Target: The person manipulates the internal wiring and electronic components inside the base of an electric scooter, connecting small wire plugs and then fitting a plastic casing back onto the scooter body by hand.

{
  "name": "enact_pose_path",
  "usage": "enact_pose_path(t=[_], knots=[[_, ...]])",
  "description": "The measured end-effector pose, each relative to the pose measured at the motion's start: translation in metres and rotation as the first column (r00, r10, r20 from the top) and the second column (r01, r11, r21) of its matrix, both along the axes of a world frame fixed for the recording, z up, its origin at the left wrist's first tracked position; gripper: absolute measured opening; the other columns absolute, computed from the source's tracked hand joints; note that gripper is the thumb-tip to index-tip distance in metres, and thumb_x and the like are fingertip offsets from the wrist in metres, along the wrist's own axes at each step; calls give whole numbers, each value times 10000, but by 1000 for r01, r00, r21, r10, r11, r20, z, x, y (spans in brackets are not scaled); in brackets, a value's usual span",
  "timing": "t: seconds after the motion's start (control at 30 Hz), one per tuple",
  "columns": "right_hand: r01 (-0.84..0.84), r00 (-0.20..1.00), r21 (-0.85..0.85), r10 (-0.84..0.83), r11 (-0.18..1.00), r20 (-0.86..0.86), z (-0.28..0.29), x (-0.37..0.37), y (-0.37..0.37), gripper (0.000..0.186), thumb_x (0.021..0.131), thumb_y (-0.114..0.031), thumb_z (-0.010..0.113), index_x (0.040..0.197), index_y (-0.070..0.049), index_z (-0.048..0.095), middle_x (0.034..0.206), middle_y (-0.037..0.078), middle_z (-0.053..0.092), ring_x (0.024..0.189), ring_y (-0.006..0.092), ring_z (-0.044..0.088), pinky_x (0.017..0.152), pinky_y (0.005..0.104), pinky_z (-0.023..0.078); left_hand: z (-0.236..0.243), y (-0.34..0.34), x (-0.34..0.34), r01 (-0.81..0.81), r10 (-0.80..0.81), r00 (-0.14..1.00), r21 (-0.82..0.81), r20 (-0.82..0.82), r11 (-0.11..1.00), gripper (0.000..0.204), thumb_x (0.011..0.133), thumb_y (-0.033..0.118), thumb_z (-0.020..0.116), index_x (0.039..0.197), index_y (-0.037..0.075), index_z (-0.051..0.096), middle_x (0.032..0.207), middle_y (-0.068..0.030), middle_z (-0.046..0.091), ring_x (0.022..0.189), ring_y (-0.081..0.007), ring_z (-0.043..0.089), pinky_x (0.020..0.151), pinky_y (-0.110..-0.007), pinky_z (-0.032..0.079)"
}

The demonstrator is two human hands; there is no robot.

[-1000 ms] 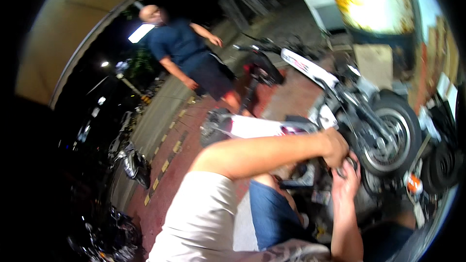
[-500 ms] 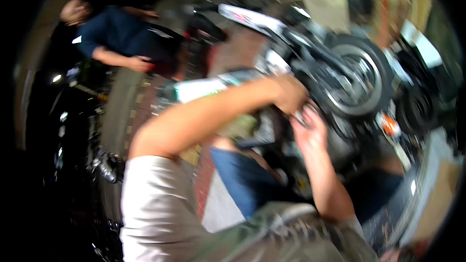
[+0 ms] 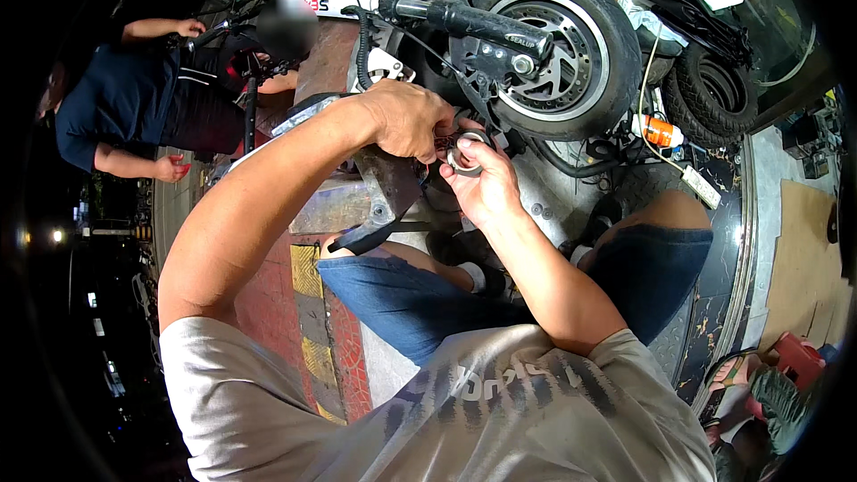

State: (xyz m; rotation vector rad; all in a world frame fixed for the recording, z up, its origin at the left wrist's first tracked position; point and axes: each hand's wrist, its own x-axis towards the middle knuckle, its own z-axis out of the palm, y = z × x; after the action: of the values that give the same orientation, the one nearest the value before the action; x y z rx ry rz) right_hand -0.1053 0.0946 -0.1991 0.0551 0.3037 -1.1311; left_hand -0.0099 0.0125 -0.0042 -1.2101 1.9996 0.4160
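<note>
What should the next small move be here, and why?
Perhaps ease what looks like a tape roll against the thin wires: the right hand holds it close beside them, and the left hand is at the wires, though whether it pinches them is unclear.

The round black-and-grey ring (image 3: 456, 161) sits in the right grip (image 3: 493, 186); before it is the black rubber-tyred wheel (image 3: 580, 54). Right of the wheel lie the orange-and-white cylindrical bottle (image 3: 659, 132), then black rubber tyres (image 3: 692, 100).
</note>
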Motion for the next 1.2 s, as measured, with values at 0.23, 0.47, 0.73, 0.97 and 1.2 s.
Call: enact_pose_path(t=[0.23, 0.47, 0.73, 0.97, 1.2], knots=[[1, 1000, -40, -2, 999, -10, 1, -3, -1, 377, 949, -64, 683, 1315, -111, 610, 1043, 12, 673, 908, 170, 646, 759, 388, 519, -7, -3, 8, -32, 31, 997, -12, -70, 999, 499, 858, 448, 779, 1223, 110, 734, 1120, -118, 777, 1121, -347, 720, 945, -455, 551], [-16, 949, -134, -27, 991, -314, 12, -16, 2, 428, 965, -164, 704, 1364, -45, 604, 1113, 82, 720, 999, 230, 744, 706, 362, 543, -11, 1, 4, 33, -34, 999, -196, -2, 980, 419, 835, 442, 784, 961, 45, 733, 997, -186, 773, 1013, -389, 740, 867, -482, 580], [-15, 931, -296, -94, 955, -352, 4, -19, 3, 431, 993, -239, 622, 1348, -10, 539, 1053, 169, 742, 955, 220, 747, 626, 324, 566, -12, 1, -1, 13, -13, 1000, -238, 5, 971, 470, 797, 413, 825, 1038, 10, 794, 1050, -227, 782, 1064, -394, 751, 903, -478, 604], [-7, 934, -312, -105, 950, -340, -3, -15, 1, 232, 1034, -209, 599, 1186, -36, 566, 1004, 160, 741, 932, 230, 761, 633, 329, 589, -11, 0, -1, -38, 17, 995, -224, -97, 974, 428, 739, 371, 887, 957, 19, 776, 985, -207, 779, 1012, -392, 753, 864, -474, 599], [44, 951, -312, -135, 949, -278, -4, -17, 0, 206, 1039, -219, 653, 1158, -56, 611, 1030, 90, 731, 964, 220, 757, 662, 347, 595, -16, 2, 3, -60, 20, 988, -264, -150, 963, 453, 717, 366, 919, 872, 12, 682, 876, -200, 739, 918, -411, 732, 803, -472, 575]])
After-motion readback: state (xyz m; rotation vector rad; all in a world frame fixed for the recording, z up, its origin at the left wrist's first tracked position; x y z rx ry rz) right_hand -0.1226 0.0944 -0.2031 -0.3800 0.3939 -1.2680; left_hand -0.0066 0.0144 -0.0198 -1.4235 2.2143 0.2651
